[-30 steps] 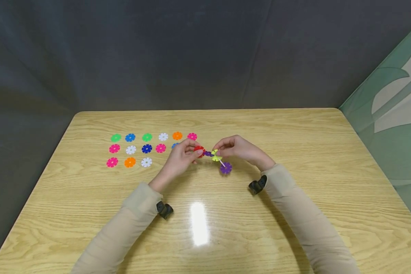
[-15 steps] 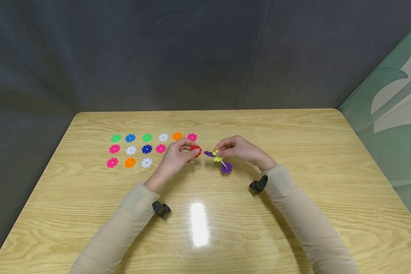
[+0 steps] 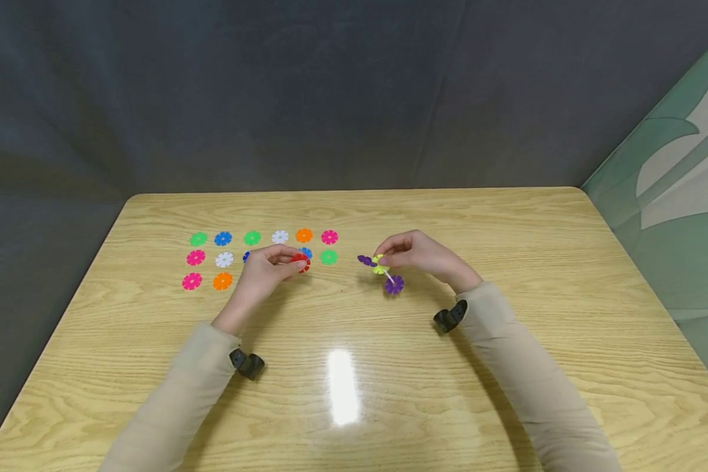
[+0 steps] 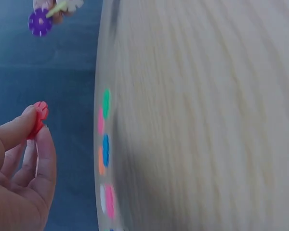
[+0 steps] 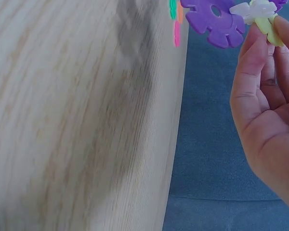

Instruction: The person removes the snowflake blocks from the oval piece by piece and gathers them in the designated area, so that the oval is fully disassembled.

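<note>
My left hand point(image 3: 262, 272) pinches a red notched plastic disc point(image 4: 42, 114) between thumb and fingers, above the rows of loose discs. My right hand point(image 3: 419, 254) grips a small chain of slotted discs at its yellow disc point(image 3: 379, 265). From that yellow piece one purple disc point(image 3: 366, 260) sticks out to the left. A white disc point(image 5: 254, 10), seen edge-on from the head, links the yellow one to another purple disc point(image 3: 394, 285) lower right. A wide gap separates the red disc from the chain. My left hand hides part of the rows beneath it.
Flat discs lie in rows on the wooden table point(image 3: 342, 321), left of centre: a green one point(image 3: 198, 239), an orange one point(image 3: 222, 281), a pink one point(image 3: 329, 236) and several others. Another green disc point(image 3: 328, 257) lies between the hands. A dark curtain point(image 3: 354, 98) hangs behind the table.
The red disc, at first against the left purple disc of the chain, has come away and moved left with my left hand. My right hand has shifted slightly right, still holding the chain.
</note>
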`<state>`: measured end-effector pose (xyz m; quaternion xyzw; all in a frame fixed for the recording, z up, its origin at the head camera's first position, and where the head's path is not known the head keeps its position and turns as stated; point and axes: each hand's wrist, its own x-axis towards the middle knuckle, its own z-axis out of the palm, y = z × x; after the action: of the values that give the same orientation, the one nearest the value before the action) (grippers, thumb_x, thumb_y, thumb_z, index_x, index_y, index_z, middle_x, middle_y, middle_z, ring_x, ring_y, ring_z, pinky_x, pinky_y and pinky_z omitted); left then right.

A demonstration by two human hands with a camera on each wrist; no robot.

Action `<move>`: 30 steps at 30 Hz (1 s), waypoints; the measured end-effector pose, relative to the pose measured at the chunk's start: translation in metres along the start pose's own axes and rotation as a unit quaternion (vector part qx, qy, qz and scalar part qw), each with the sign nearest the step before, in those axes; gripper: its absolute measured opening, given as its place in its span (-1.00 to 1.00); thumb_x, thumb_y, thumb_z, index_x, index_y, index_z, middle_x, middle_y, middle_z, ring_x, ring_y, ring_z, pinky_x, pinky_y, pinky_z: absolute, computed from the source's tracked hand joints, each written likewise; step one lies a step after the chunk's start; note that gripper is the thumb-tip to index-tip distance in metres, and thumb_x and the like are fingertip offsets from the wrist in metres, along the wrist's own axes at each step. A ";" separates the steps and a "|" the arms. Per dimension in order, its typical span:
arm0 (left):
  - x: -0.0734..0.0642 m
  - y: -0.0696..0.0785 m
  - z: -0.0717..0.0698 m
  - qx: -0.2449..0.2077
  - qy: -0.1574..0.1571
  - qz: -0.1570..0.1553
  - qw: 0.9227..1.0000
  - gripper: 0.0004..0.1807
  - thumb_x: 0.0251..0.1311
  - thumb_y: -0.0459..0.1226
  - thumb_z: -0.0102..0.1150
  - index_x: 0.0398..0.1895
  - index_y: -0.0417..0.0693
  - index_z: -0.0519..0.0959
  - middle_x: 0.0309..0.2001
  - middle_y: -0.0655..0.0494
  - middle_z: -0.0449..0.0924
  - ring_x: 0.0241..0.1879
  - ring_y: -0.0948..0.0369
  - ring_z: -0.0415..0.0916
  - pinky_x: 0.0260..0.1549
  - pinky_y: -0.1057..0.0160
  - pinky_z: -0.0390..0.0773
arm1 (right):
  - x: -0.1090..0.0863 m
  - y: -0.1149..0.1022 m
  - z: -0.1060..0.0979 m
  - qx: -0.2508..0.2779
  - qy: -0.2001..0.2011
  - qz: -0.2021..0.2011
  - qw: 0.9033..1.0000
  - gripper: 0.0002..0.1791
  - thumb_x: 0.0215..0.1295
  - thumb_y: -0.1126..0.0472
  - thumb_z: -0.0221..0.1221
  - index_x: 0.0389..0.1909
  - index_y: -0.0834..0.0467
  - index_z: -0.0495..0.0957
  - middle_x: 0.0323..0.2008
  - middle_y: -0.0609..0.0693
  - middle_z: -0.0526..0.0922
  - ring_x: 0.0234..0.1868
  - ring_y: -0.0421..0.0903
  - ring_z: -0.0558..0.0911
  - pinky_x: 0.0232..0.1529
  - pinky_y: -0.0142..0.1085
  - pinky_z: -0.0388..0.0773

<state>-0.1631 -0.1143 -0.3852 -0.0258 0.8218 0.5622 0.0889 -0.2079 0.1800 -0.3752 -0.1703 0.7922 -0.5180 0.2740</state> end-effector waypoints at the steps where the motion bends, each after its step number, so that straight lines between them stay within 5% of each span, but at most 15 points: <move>1: 0.000 -0.002 -0.003 0.002 0.004 -0.004 1.000 -0.67 0.19 -0.28 0.26 -0.03 -0.28 0.59 -0.36 0.25 0.67 -0.32 0.24 0.62 -0.27 0.32 0.69 | 0.000 0.000 0.000 0.000 0.001 0.000 1.000 -0.72 0.32 0.23 0.15 -0.05 0.32 0.55 -0.37 -0.19 0.65 -0.24 -0.16 0.63 0.05 -0.09 0.60; 6: 0.000 -0.012 -0.016 0.001 0.014 -0.018 1.000 -0.63 0.18 -0.35 0.25 0.03 -0.38 0.55 -0.18 -0.09 0.70 -0.40 0.43 0.62 -0.28 0.35 0.70 | -0.001 0.000 -0.002 0.003 -0.002 0.000 1.000 -0.72 0.33 0.22 0.15 -0.04 0.32 0.54 -0.37 -0.21 0.65 -0.25 -0.20 0.63 0.06 -0.07 0.60; 11: 0.001 -0.017 -0.024 0.020 0.009 -0.036 0.999 -0.61 0.22 -0.42 0.18 0.11 -0.40 0.50 0.15 -0.30 0.50 -0.40 0.57 0.52 -0.22 0.49 0.64 | -0.001 0.001 -0.003 0.007 -0.002 0.000 1.000 -0.72 0.34 0.23 0.14 -0.04 0.33 0.54 -0.37 -0.21 0.65 -0.26 -0.21 0.63 0.06 -0.07 0.60; 20: 0.003 -0.022 -0.028 0.076 -0.005 -0.068 0.995 -0.62 0.22 -0.46 0.14 0.13 -0.35 0.49 0.07 -0.33 0.54 -0.06 0.14 0.56 -0.25 0.47 0.63 | -0.001 0.001 -0.004 0.009 0.003 0.001 1.000 -0.71 0.34 0.23 0.14 -0.03 0.34 0.53 -0.39 -0.22 0.62 -0.24 -0.17 0.62 0.05 -0.07 0.59; 30: 0.004 -0.024 -0.029 0.076 -0.017 -0.088 0.993 -0.61 0.23 -0.49 0.11 0.14 -0.34 0.48 0.08 -0.30 0.51 -0.01 0.07 0.53 -0.24 0.43 0.66 | -0.001 0.001 -0.004 0.014 0.001 0.001 1.000 -0.70 0.34 0.23 0.13 -0.02 0.36 0.52 -0.37 -0.22 0.63 -0.25 -0.23 0.61 0.08 -0.06 0.59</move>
<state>-0.1669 -0.1499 -0.3977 -0.0819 0.8552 0.4881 0.1541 -0.2097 0.1836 -0.3745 -0.1652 0.7854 -0.5290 0.2757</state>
